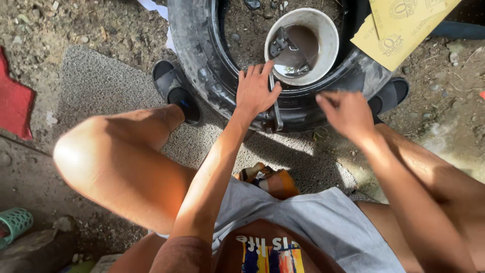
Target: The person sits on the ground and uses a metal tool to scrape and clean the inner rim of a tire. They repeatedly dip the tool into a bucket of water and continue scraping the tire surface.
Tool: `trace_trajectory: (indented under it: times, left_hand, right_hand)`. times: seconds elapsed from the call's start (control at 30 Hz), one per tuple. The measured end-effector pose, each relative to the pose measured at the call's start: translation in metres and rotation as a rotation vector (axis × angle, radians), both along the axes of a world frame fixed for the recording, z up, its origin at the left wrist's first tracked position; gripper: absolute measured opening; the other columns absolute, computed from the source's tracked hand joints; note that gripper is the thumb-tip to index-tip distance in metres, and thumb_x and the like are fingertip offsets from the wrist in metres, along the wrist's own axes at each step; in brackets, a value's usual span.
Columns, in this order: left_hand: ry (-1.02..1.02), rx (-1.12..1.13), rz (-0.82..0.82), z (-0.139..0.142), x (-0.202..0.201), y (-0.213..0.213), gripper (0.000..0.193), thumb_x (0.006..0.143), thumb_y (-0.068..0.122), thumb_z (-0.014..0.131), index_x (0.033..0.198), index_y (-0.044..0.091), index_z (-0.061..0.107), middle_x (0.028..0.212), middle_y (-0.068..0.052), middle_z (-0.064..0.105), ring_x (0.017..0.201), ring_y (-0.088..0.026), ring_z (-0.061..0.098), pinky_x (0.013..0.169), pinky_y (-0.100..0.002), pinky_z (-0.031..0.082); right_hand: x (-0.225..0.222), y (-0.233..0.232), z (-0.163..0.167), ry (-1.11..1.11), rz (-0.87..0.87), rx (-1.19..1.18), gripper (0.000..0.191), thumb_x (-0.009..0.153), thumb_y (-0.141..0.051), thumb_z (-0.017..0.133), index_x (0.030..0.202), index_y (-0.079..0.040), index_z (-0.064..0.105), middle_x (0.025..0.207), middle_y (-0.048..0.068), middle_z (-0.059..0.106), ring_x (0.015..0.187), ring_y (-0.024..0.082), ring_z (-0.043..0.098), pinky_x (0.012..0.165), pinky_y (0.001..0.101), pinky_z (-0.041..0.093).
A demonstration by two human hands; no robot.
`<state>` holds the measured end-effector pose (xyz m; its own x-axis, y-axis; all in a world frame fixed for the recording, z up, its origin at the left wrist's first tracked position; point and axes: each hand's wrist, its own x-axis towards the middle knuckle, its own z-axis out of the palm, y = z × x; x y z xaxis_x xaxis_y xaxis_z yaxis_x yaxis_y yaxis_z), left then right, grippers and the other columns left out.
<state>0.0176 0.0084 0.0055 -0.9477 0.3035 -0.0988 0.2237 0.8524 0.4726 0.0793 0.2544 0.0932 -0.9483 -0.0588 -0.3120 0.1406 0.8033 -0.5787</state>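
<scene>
A black tyre [202,65] lies flat on the ground in front of my knees. My left hand [255,93] rests on its near sidewall, fingers stretched forward, with a thin metal lever [276,114] caught between thumb and palm; the lever's lower end hooks over the tyre's edge. My right hand [346,114] hovers, blurred, just right of it over the tyre's near rim, fingers loosely apart and holding nothing. Inside the tyre's hole stands a white bucket [328,45] with murky water and metal tools in it.
A grey mat [101,86] lies under the tyre and my feet in dark sandals [177,91]. Yellow cardboard sheets [399,30] lean on the tyre at the top right. A red cloth [12,103] lies at the left and a green basket [14,225] at the bottom left.
</scene>
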Motion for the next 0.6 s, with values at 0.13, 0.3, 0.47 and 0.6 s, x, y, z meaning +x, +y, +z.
trace_trajectory:
  times: [0.13, 0.3, 0.47, 0.6]
  left_hand:
    - [0.046, 0.153, -0.075, 0.000, 0.002, -0.009, 0.053, 0.087, 0.033, 0.062, 0.135, 0.011, 0.056, 0.126, -0.016, 0.065, 0.120, -0.033, 0.057, 0.101, -0.046, 0.041]
    - [0.026, 0.197, -0.022, -0.003, 0.004, -0.015, 0.047, 0.087, 0.031, 0.061, 0.130, 0.012, 0.060, 0.123, -0.014, 0.066, 0.118, -0.032, 0.060, 0.098, -0.045, 0.045]
    - [0.018, 0.182, -0.026, -0.006, 0.003, -0.015, 0.047, 0.085, 0.032, 0.061, 0.128, 0.012, 0.060, 0.122, -0.013, 0.066, 0.116, -0.031, 0.061, 0.097, -0.044, 0.045]
    - [-0.012, 0.223, -0.009, -0.006, 0.004, -0.016, 0.046, 0.087, 0.033, 0.062, 0.128, 0.013, 0.061, 0.121, -0.011, 0.067, 0.115, -0.031, 0.062, 0.096, -0.043, 0.046]
  right_hand:
    - [-0.078, -0.007, -0.056, -0.080, -0.035, -0.024, 0.031, 0.103, -0.031, 0.068, 0.104, -0.003, 0.081, 0.075, 0.025, 0.069, 0.069, 0.036, 0.071, 0.068, 0.0409, 0.054]
    - [-0.141, -0.051, -0.124, -0.399, -0.132, -0.229, 0.033, 0.094, -0.029, 0.069, 0.092, 0.002, 0.079, 0.080, 0.015, 0.077, 0.073, 0.023, 0.075, 0.072, 0.0360, 0.056]
    - [-0.159, -0.082, -0.154, -0.451, -0.219, -0.195, 0.031, 0.089, -0.022, 0.072, 0.098, 0.007, 0.075, 0.090, 0.023, 0.073, 0.079, 0.029, 0.072, 0.073, 0.0396, 0.058]
    - [-0.158, -0.078, -0.153, -0.768, -0.412, -0.650, 0.027, 0.092, -0.016, 0.063, 0.102, 0.008, 0.069, 0.088, 0.018, 0.073, 0.075, 0.026, 0.073, 0.070, 0.0372, 0.062]
